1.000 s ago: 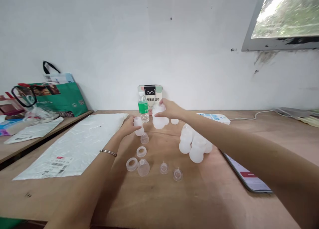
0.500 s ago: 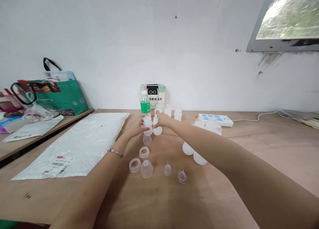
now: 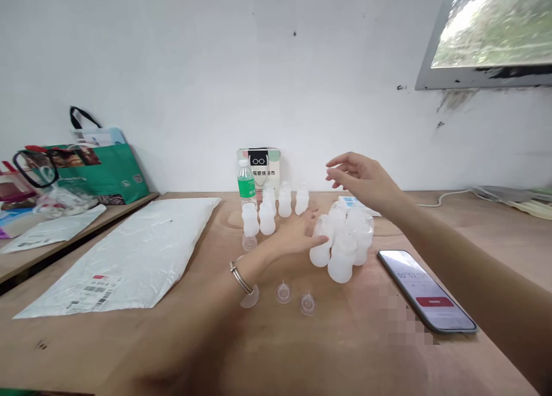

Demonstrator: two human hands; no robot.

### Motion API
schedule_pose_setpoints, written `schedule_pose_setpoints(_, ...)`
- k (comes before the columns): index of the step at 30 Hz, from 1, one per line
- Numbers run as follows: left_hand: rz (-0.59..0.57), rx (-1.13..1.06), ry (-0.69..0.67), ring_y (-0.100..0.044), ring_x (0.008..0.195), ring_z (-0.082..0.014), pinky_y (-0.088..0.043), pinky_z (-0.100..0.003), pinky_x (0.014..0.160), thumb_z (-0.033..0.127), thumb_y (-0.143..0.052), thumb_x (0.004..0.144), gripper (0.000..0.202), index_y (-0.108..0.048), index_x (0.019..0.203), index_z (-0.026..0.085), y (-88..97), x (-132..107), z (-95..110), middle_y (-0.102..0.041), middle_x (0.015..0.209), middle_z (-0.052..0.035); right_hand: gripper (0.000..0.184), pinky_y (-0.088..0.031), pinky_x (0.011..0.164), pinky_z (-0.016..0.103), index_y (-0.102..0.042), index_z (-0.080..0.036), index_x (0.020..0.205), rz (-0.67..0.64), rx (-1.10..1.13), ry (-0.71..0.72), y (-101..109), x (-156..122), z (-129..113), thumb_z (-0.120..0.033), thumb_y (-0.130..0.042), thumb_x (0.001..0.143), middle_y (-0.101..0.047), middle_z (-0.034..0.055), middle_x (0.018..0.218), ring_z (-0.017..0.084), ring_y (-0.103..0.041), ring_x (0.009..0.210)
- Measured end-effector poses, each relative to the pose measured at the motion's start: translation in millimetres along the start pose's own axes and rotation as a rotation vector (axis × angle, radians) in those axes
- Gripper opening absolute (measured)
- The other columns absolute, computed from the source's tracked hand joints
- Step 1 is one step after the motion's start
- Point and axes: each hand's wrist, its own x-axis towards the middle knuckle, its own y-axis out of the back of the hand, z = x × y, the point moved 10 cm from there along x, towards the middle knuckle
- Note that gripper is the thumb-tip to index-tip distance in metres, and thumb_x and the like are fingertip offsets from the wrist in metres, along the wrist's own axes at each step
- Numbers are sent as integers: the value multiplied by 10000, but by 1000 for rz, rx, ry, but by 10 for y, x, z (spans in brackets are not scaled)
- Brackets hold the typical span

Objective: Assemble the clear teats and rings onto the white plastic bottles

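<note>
My left hand (image 3: pixel 299 232) reaches right across the table, thumb and fingers apart, at the near-left bottle of a cluster of frosted white baby bottles (image 3: pixel 342 264). Whether it touches that bottle I cannot tell. Above the cluster, my right hand (image 3: pixel 356 175) hangs in the air with loosely bent fingers and nothing in it. More white bottles (image 3: pixel 267 219) stand upright farther back on the left. Two clear nipple-like pieces (image 3: pixel 283 292) lie in front. A clear dome-shaped cover (image 3: pixel 250 297) is partly hidden behind my left wrist, and a small clear cup-shaped piece (image 3: pixel 249 242) lies beyond it.
A green-labelled water bottle (image 3: pixel 246 183) and a paper bag (image 3: pixel 271 166) stand by the wall. On the left lie a white mailing bag (image 3: pixel 129 252) and a green bag (image 3: pixel 103 172). A phone (image 3: pixel 425 295) lies at right, near a partly hidden power strip (image 3: pixel 351 202).
Both hands have left the rear-left bottles, which stand upright, and moved right. My right hand has risen above the right cluster. The view has shifted slightly, and the phone is now uncovered.
</note>
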Motion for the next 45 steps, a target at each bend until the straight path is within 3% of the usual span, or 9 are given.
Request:
schedule_pose_setpoints(3,-19,7,58,-627,881,-243,-500,-366,742,419,-582,744,518,-452,1187,184,-77,78,-100,-639,1024,-89,208,-488,640,315,-600,-200,951,103,107,43,148,-232,11,-352,-548,818,-648,24,802,149,-607,712)
schedule_pose_setpoints(10,254,-268,-67,-589,850,-169,-498,-288,705,329,-598,737,309,-503,1002,203,727,-368,180,-605,952,-29,111,-507,650,321,-575,-241,901,259,202,109,234,-833,1,-326,-550,835,-614,35,855,169,-596,764)
schedule_pose_setpoints(17,77,-151,-465,-614,751,-160,-507,-275,676,351,-742,634,429,-526,982,224,472,-886,701,-646,860,-11,493,-498,501,232,-569,-228,1030,-971,710,-304,-1025,-1494,68,-506,-711,650,-667,7,817,156,-658,676)
schedule_pose_setpoints(21,-158,-37,-583,-651,765,-165,-510,-242,661,429,-725,676,444,-590,1034,204,36,-1075,755,-687,923,-65,474,-453,473,172,-628,-212,913,-1095,752,-402,-1169,-1783,64,-557,-709,600,-615,-42,700,96,-614,600)
schedule_pose_setpoints(27,-85,-4,-566,-655,650,-158,-488,-237,569,487,-554,811,365,-628,987,175,-36,-1101,575,-723,797,-72,321,-470,529,167,-632,-238,911,-1043,719,-448,-1206,-1889,199,-430,-715,666,-597,-59,699,89,-607,639)
schedule_pose_setpoints(32,340,16,-196,-594,555,-139,-458,-246,530,396,-309,927,403,-645,837,192,739,-1040,10,-655,624,-27,391,-499,614,187,-634,-249,1044,-1080,603,-340,-1071,-1977,310,-224,-721,664,-648,-29,854,123,-635,751)
schedule_pose_setpoints(34,348,132,-34,-565,563,-140,-441,-246,532,434,-392,889,317,-599,877,194,854,-978,-201,-620,638,-4,429,-518,638,226,-604,-267,1118,-974,559,-313,-968,-1903,420,-241,-694,699,-657,-16,872,155,-643,794)
schedule_pose_setpoints(40,-43,312,116,-587,804,-195,-476,-304,701,375,-575,783,241,-541,964,219,242,-674,-609,-608,963,-36,537,-502,774,332,-451,-241,1274,-889,317,-412,-924,-1758,707,-421,-604,792,-612,46,1000,221,-593,954)
schedule_pose_setpoints(45,10,384,141,-504,1154,-281,-407,-421,966,267,-612,765,444,-476,1182,200,179,-558,-831,-477,1297,-119,576,-457,818,339,-425,-255,1285,-904,287,-503,-1006,-1715,777,-490,-593,787,-563,52,1083,234,-544,1019)
